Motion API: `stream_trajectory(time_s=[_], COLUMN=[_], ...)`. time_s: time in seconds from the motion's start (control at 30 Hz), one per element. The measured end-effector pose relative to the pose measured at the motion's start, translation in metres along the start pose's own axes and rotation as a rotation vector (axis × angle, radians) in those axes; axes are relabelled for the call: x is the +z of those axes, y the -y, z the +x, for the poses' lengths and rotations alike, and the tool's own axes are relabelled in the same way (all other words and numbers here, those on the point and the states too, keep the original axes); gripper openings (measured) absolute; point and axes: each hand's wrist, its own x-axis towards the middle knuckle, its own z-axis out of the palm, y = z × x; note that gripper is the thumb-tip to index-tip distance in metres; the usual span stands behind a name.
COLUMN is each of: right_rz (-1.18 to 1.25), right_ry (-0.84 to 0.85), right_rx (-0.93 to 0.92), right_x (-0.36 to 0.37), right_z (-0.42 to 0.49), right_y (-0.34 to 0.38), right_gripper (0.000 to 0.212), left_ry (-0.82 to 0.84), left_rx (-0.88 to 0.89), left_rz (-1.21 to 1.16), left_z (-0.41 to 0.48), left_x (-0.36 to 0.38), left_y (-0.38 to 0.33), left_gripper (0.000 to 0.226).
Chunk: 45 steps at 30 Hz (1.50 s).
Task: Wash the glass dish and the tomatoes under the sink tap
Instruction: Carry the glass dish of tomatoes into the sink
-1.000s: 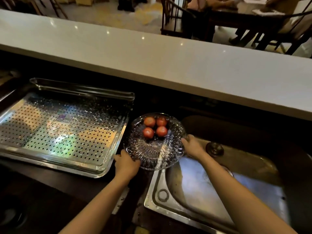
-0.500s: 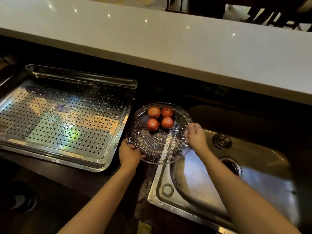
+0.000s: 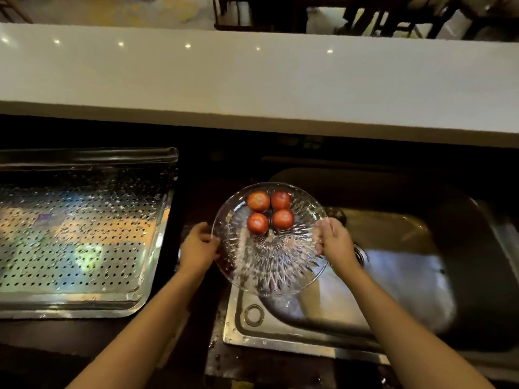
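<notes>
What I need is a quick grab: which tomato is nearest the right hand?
The tomato in the near row, right side; the other three sit farther from the right hand gripping the dish rim.

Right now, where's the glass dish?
Head view, centre: the glass dish is held by its rim between the left hand and right hand, over the left edge of the sink, right of the perforated tray.
</notes>
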Motion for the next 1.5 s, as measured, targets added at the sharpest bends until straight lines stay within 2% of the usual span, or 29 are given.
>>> stream_trajectory(time_s=[0.07, 0.13, 0.23, 0.43, 0.57, 0.77, 0.9, 1.03, 1.27, 1.4, 1.5], right_rz=[-0.018, -0.039, -0.106, -0.227, -0.341, -0.588, -0.734, -0.817, -1.047, -1.036, -1.044], right_ry=[-0.056, -0.111, -0.152, -0.189, -0.204, -0.119, -0.087, -0.064, -0.052, -0.066, -0.168], right_rx=[0.012, 0.036, 0.071, 0.131, 0.199, 0.345, 0.428, 0.496, 0.533, 0.589, 0.494], right_x=[-0.019, -0.04, -0.072, -0.144, -0.182, -0.221, -0.235, -0.238, -0.24, -0.237, -0.234], right_z=[-0.008, -0.015, -0.018, -0.007, 0.011, 0.034, 0.041, 0.046, 0.045, 0.046, 0.046], right_y=[-0.005, -0.009, -0.016, -0.052, -0.092, -0.154, -0.181, -0.192, -0.198, -0.197, -0.188], right_gripper=[0.025, 0.024, 0.026, 0.025, 0.024, 0.028, 0.03, 0.033, 0.043, 0.04, 0.039], left_ry=[0.093, 0.193, 0.263, 0.313, 0.326, 0.34, 0.326, 0.316, 0.319, 0.327, 0.225], left_rx=[0.059, 0.087, 0.078, -0.026, -0.107, -0.131, -0.026, 0.043, 0.162, 0.204, 0.396], left_rz=[0.104, 0.196, 0.296, 0.296, 0.266, 0.319, 0.613, 0.591, 0.699, 0.722, 0.798], left_z=[0.011, 0.018, 0.02, 0.008, 0.005, 0.009, 0.006, 0.003, 0.001, -0.004, -0.014], left_x=[0.012, 0.03, 0.064, 0.152, 0.212, 0.285, 0.314, 0.331, 0.336, 0.334, 0.339], left_y=[-0.012, -0.021, -0.029, -0.027, -0.012, 0.02, 0.033, 0.049, 0.052, 0.053, 0.053], left_gripper=[0.049, 0.037, 0.023, 0.015, 0.025, 0.02, 0.011, 0.015, 0.023, 0.038, 0.048])
